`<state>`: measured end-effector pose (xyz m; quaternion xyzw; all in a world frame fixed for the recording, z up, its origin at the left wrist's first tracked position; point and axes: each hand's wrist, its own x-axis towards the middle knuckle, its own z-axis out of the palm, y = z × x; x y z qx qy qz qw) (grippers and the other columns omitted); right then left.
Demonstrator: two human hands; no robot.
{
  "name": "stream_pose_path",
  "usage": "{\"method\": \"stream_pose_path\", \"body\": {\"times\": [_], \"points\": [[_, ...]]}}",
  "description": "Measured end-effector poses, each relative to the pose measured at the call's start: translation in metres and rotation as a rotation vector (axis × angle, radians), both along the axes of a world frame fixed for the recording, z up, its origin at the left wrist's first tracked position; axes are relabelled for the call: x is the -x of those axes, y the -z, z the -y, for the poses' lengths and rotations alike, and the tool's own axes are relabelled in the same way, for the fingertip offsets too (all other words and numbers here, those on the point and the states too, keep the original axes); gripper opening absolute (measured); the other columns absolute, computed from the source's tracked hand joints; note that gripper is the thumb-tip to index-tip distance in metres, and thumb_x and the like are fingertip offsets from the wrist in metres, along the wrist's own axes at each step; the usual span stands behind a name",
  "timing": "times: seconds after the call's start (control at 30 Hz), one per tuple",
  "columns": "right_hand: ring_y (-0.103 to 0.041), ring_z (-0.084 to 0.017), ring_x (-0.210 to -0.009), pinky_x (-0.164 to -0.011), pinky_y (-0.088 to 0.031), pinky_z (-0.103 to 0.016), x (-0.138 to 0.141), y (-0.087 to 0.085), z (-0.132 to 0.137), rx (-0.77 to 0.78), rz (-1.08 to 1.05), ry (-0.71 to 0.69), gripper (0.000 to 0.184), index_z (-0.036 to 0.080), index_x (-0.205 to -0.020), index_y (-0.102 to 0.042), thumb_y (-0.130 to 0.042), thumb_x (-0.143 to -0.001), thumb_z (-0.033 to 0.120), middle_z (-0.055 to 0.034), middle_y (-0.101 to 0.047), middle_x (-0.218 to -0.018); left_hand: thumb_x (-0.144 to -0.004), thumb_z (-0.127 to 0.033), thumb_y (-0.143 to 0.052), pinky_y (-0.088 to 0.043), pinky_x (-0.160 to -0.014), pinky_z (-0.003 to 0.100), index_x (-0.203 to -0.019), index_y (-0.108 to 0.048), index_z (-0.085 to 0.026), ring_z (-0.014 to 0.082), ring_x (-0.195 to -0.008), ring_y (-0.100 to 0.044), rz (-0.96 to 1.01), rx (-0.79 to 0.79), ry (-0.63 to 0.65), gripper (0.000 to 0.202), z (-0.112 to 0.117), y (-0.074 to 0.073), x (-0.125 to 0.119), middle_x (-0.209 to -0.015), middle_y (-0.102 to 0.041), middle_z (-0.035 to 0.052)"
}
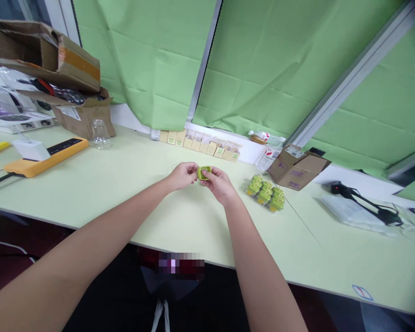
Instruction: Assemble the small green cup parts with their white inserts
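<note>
Over the middle of the table, both of my hands meet at a small green square container (pixel 204 168), its hollow side turned toward me. My right hand (pixel 221 185) grips it from the right, with the thumb laid across the opening. From the other side, my left hand (pixel 184 176) is closed in a pinch, its fingertips at the container's left edge. To the right of my hands stands a cluster of similar green containers (pixel 264 193) with yellow-green loops on top, in what looks like clear packaging.
Small cardboard boxes (pixel 204 144) line the back edge. An open carton (pixel 295 170) and plastic bottles (pixel 268 157) stand back right; a black device (pixel 363 203) lies farther right. At left are an orange power strip (pixel 55 157), a clear glass (pixel 100 135) and stacked cartons (pixel 79 60).
</note>
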<state>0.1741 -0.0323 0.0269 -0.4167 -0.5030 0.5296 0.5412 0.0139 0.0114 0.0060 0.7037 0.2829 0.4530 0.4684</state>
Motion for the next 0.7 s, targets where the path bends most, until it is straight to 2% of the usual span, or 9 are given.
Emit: {"method": "stream_pose_path", "body": {"times": [0.13, 0.2, 0.3, 0.37, 0.43, 0.53, 0.7], "points": [[-0.061, -0.013, -0.072, -0.066, -0.051, -0.027, 0.0, 0.001, -0.001, 0.003, 0.021, 0.023, 0.032, 0.018, -0.08, -0.068, -0.084, -0.059, 0.036, -0.0021, -0.068, -0.082, -0.078, -0.025, -0.064, -0.052, -0.06, 0.024, -0.08, -0.062, -0.016, 0.0099, -0.062, -0.057, -0.04, -0.012, 0.004, 0.01, -0.003, 0.005, 0.0, -0.069, -0.06, 0.0002], [-0.06, -0.013, -0.071, -0.066, -0.05, -0.026, -0.001, 0.001, -0.001, 0.016, -0.006, 0.016, 0.031, 0.018, -0.079, -0.069, -0.085, -0.058, 0.034, -0.0016, -0.068, -0.081, -0.078, -0.025, -0.062, -0.052, -0.06, 0.024, -0.085, -0.062, -0.016, 0.0107, -0.065, -0.058, -0.042, -0.002, 0.009, 0.011, -0.002, 0.006, -0.001, -0.075, -0.062, 0.0014], [-0.06, -0.011, -0.07, -0.067, -0.049, -0.025, -0.003, 0.0, -0.001, 0.033, -0.046, -0.002, 0.03, 0.017, -0.08, -0.07, -0.085, -0.059, 0.032, -0.0011, -0.067, -0.081, -0.074, -0.019, -0.062, -0.053, -0.063, 0.025, -0.105, -0.062, -0.018, 0.0143, -0.081, -0.062, -0.043, -0.086, -0.035, 0.031, 0.002, 0.001, 0.001, -0.101, -0.066, 0.0061], [-0.06, -0.011, -0.071, -0.067, -0.049, -0.024, -0.006, -0.002, 0.0, 0.041, -0.051, -0.021, 0.03, 0.017, -0.081, -0.071, -0.085, -0.06, 0.031, -0.0014, -0.067, -0.082, -0.072, -0.015, -0.062, -0.054, -0.07, 0.026, -0.119, -0.059, -0.022, 0.018, -0.098, -0.062, -0.062, -0.188, -0.049, 0.048, 0.007, -0.004, 0.003, -0.121, -0.062, 0.0084], [-0.06, -0.011, -0.073, -0.069, -0.05, -0.024, -0.009, -0.003, 0.001, 0.058, -0.034, -0.041, 0.03, 0.016, -0.081, -0.071, -0.086, -0.06, 0.031, -0.0016, -0.067, -0.082, -0.073, -0.016, -0.063, -0.054, -0.078, 0.029, -0.126, -0.058, -0.025, 0.0211, -0.11, -0.058, -0.11, -0.291, -0.017, 0.054, 0.013, -0.009, 0.006, -0.132, -0.056, 0.0092], [-0.06, -0.013, -0.075, -0.071, -0.052, -0.027, -0.013, -0.004, 0.001, 0.089, -0.006, -0.043, 0.031, 0.016, -0.079, -0.07, -0.088, -0.058, 0.03, -0.0016, -0.066, -0.078, -0.075, -0.024, -0.067, -0.053, -0.086, 0.034, -0.131, -0.055, -0.027, 0.0232, -0.116, -0.056, -0.204, -0.416, 0.02, 0.057, 0.021, -0.013, 0.008, -0.136, -0.053, 0.0087], [-0.06, -0.013, -0.074, -0.067, -0.05, -0.027, -0.009, -0.001, 0.0, 0.12, 0.019, -0.035, 0.032, 0.016, -0.078, -0.068, -0.088, -0.057, 0.03, -0.001, -0.065, -0.077, -0.079, -0.032, -0.068, -0.049, -0.098, 0.039, -0.13, -0.056, -0.026, 0.0242, -0.119, -0.056, -0.264, -0.476, -0.049, 0.053, 0.028, -0.012, 0.004, -0.132, -0.058, 0.007]]}}
